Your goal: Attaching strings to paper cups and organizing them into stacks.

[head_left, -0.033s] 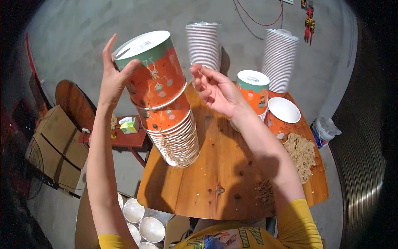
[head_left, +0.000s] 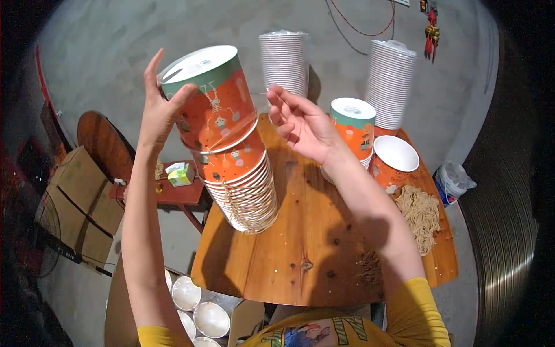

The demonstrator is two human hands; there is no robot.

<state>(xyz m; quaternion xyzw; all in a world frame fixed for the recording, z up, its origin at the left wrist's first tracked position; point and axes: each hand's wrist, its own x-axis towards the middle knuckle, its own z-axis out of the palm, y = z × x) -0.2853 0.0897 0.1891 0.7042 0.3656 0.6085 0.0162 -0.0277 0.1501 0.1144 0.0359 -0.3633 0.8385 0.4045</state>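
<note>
My left hand point(head_left: 159, 110) grips the upper end of an upside-down orange and green paper tub point(head_left: 222, 110) with a white base, thumb in front. The tub is tilted and sits over the top of a tall nested stack of paper tubs point(head_left: 245, 194) on the table. Pale string is wrapped or tangled down the front of that stack. My right hand point(head_left: 303, 124) is raised beside the held tub, apart from it. Its thumb and forefinger pinch a thin pale strand that runs toward the tub's side; its other fingers are half curled.
On the wooden table point(head_left: 295, 243), a second upside-down tub stack point(head_left: 350, 124), an upright white-lined tub point(head_left: 396, 155) and a heap of tan string point(head_left: 419, 217) lie right. Two tall white stacks point(head_left: 283, 63) stand behind. White bowls point(head_left: 211, 320) sit below, lower left.
The held tub has sunk very slightly onto the stack, with my left hand moving along. My right hand has risen a little.
</note>
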